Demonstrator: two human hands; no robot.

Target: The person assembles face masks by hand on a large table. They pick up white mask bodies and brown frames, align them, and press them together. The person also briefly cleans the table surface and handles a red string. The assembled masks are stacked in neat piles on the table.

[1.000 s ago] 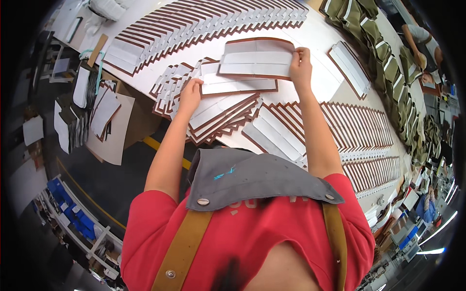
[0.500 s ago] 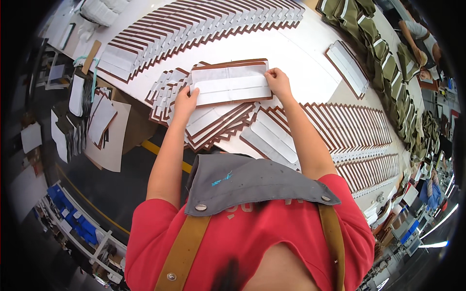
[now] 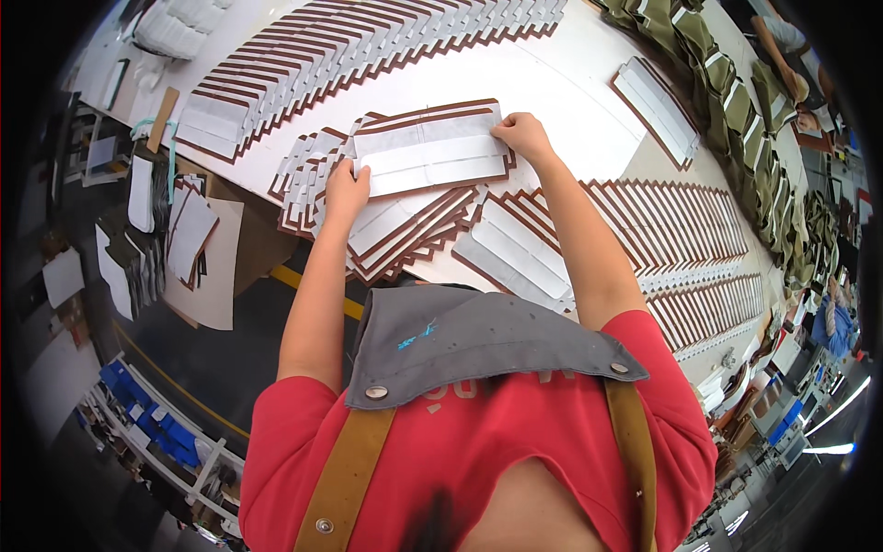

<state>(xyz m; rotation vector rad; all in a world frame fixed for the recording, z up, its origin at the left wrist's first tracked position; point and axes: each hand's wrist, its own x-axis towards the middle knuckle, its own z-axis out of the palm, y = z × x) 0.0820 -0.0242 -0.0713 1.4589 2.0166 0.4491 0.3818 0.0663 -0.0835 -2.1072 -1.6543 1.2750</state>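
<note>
Between my two hands is a rectangular white-and-grey panel [image 3: 428, 152] with brown edges and a white strip across its lower half. My left hand [image 3: 346, 191] pinches its left side, thumb on top. At the upper right corner, the fingers of my right hand [image 3: 522, 138] are closed on its edge. A second brown edge shows just behind its top. Underneath lies a fanned pile of similar panels [image 3: 414, 241], partly hidden by the held one. Left of that, more stacked panels [image 3: 299, 184] overlap in steps.
A long overlapping row of panels [image 3: 368, 60] curves along the far table [image 3: 552, 92]. More rows [image 3: 658, 225] lie to the right, beside a loose panel [image 3: 529, 244]. Another panel [image 3: 655, 110] lies apart near olive-green fabric pieces [image 3: 727, 101]. Papers and pieces [image 3: 193, 230] hang at the left.
The held panel now tilts up slightly toward its right end, and more of the second brown edge shows above it. Both hands keep their hold. The whole view has shifted a little.
</note>
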